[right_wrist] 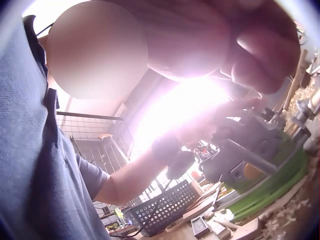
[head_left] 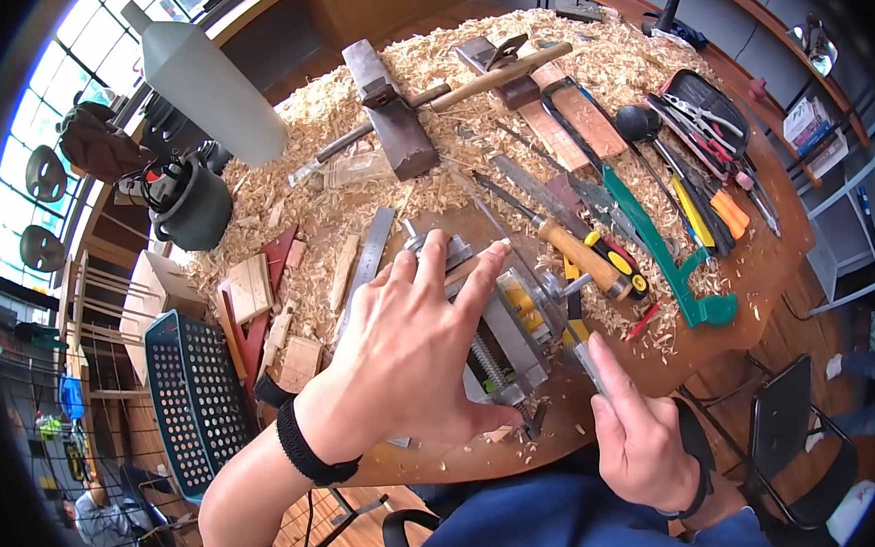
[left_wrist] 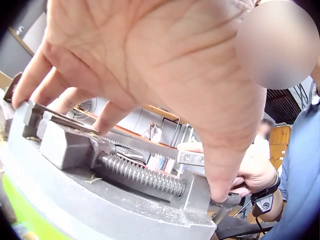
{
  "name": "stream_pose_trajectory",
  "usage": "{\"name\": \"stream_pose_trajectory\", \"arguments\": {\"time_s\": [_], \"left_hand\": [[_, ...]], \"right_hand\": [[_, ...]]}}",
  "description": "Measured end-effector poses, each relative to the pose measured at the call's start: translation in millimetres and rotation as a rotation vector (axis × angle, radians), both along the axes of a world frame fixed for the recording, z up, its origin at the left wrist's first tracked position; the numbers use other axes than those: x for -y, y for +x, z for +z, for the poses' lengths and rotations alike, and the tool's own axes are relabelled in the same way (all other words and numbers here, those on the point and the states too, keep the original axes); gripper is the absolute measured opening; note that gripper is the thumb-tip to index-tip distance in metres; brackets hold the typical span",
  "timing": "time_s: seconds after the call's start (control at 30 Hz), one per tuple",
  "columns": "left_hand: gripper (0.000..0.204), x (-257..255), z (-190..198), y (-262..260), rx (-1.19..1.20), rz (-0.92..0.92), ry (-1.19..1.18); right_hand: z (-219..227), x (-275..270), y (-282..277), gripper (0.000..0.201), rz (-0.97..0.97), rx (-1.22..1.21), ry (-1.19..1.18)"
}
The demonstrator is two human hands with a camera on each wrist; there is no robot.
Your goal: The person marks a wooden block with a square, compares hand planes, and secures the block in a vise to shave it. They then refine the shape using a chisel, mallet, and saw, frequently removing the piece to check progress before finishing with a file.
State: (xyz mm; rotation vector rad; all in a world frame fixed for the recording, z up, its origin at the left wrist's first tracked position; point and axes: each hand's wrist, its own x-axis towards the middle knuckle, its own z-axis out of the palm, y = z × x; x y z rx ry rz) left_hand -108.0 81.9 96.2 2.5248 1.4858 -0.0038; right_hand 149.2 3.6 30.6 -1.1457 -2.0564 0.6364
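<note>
A grey metal bench vise (head_left: 528, 353) with a threaded screw (left_wrist: 142, 175) stands at the table's front edge. My left hand (head_left: 402, 341) spans it from above, fingers spread and nearly straight. Its fingertips touch the vise's far end and its thumb rests at the near end. In my right hand (head_left: 649, 451) is the metal handle (head_left: 585, 367) of a saw, gripped with the index finger stretched along it. The toothed saw blade (left_wrist: 160, 148) runs along the vise's right side. The right wrist view is washed out by glare, and my palm hides part of the vise.
Wood shavings (head_left: 317, 105) cover the table's back. Wooden planes (head_left: 388, 126), a wooden-handled file (head_left: 582, 255), a green saw (head_left: 655, 230) and a pliers tray (head_left: 703, 117) lie beyond the vise. At left stand a perforated basket (head_left: 195, 409) and a white bottle (head_left: 211, 87).
</note>
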Motion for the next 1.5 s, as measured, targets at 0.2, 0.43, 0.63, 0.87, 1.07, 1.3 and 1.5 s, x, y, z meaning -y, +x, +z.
{"name": "stream_pose_trajectory", "arguments": {"time_s": [0.2, 0.43, 0.63, 0.87, 1.07, 1.3, 1.5], "left_hand": [[0.133, -0.6, -1.0, 0.4, 0.007, 0.002, -0.004], [0.134, -3.4, -1.0, 0.9, 0.064, 0.039, -0.051], [0.135, -3.9, 3.3, 7.1, -0.045, 0.023, 0.014], [0.134, -4.7, 5.1, 12.3, -0.074, 0.037, -0.041], [0.135, -8.0, 3.8, 10.8, -0.067, 0.003, -0.042], [0.142, -7.6, 1.5, 12.4, -0.066, 0.048, -0.035], [0.142, -6.0, 0.3, 14.9, -0.074, 0.061, -0.043]], "right_hand": [[-4.7, -4.1, -13.5, 0.067, -0.006, -0.012, -0.011], [-14.0, -13.9, 3.2, 0.069, 0.026, -0.057, -0.028], [2.3, 8.8, 11.3, 0.058, -0.004, -0.048, -0.105], [-17.1, -19.0, -9.0, 0.066, -0.009, -0.069, -0.120], [-41.2, -57.0, -35.5, 0.091, 0.004, -0.049, 0.031], [-40.7, -27.7, -23.6, 0.089, -0.013, -0.030, 0.074], [-28.7, 23.1, 10.2, 0.081, -0.028, -0.012, 0.052]]}}
